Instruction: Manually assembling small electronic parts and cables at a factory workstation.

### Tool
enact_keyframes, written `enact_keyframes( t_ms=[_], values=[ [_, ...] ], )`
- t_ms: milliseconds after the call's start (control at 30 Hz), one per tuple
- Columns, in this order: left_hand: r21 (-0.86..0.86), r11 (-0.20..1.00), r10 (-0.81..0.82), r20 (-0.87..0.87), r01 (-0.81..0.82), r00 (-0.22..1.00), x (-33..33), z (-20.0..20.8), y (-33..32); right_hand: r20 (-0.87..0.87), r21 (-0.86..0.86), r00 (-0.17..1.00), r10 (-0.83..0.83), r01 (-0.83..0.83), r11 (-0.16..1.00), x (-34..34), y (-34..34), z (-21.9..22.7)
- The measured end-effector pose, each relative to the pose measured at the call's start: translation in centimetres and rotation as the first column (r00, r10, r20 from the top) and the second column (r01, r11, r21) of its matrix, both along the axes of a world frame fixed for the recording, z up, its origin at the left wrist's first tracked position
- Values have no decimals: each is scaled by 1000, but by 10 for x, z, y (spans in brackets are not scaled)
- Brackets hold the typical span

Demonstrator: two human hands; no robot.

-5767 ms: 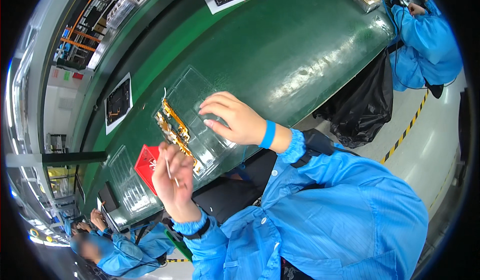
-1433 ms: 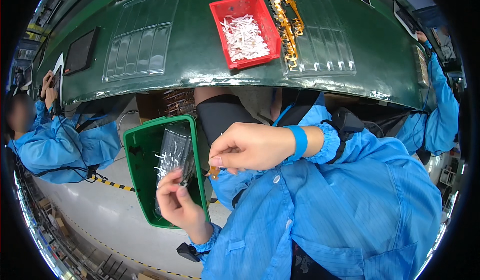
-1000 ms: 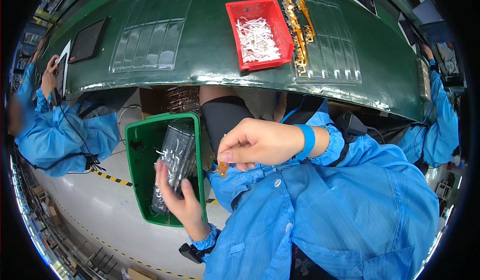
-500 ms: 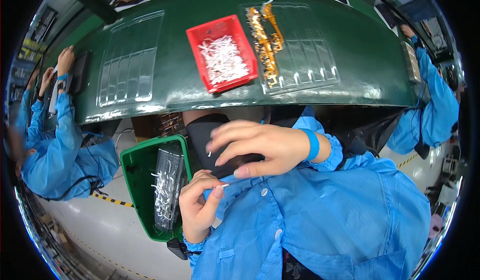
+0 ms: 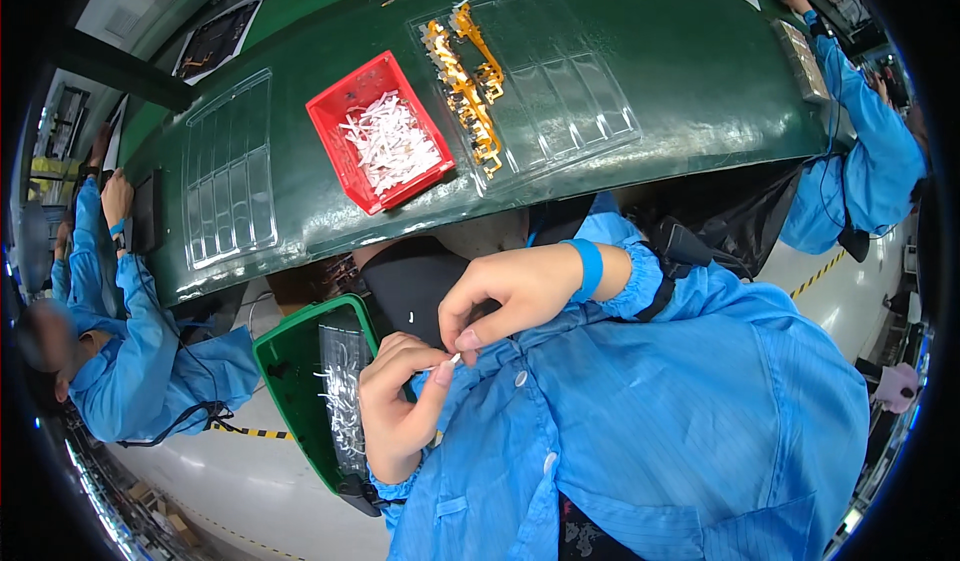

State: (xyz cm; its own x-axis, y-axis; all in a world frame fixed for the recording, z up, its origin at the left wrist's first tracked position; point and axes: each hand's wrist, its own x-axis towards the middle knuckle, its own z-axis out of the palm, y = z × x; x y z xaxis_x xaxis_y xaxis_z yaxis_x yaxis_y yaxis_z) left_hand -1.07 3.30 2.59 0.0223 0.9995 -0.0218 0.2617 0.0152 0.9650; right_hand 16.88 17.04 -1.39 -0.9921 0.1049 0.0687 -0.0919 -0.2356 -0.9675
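Note:
Over my lap, my left hand [image 5: 402, 393] pinches a small white strip [image 5: 456, 358] between thumb and forefinger. My right hand [image 5: 512, 296] is bent down to it, its thumb and fingertip closed at the strip's upper end. What the right fingertips grip is too small to be certain of. On the table ahead, a red bin [image 5: 350, 176] holds many short white strips [image 5: 390, 146]. Right of the bin, orange-gold flexible circuit strips [image 5: 466, 101] lie on a clear plastic tray [image 5: 590, 101]. A tiny white scrap [image 5: 411, 317] sits on my dark trouser leg.
A green bin [image 5: 285, 361] stands below the table at the left, with a clear tray and white scraps inside. Another clear tray [image 5: 230, 181] lies on the green table [image 5: 300, 71]. People in blue work at left [image 5: 150, 331] and right [image 5: 860, 161]; a stack [image 5: 800, 61] lies at right.
My right hand has come down from above, its spread fingers closing at the strip in my left hand. The left hand stays nearly in place. The view has tilted and shifted.

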Motion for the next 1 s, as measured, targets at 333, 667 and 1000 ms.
enact_keyframes(
  t_ms=[333, 667, 1000],
  values=[
    [675, 708, 620, -453, -208, 641, 31, -19, -7, 20, 251, 955, -296, 282, 926, 3, -5, 14],
    [577, 802, 525, -557, -155, 643, 31, -29, -6, -280, 619, 876, -391, 477, 624, -10, -19, 6],
    [296, 353, 898, -372, -888, 233, -97, -87, -102, -51, 304, 946, -320, 320, 897, -7, -10, 17]
  ],
)
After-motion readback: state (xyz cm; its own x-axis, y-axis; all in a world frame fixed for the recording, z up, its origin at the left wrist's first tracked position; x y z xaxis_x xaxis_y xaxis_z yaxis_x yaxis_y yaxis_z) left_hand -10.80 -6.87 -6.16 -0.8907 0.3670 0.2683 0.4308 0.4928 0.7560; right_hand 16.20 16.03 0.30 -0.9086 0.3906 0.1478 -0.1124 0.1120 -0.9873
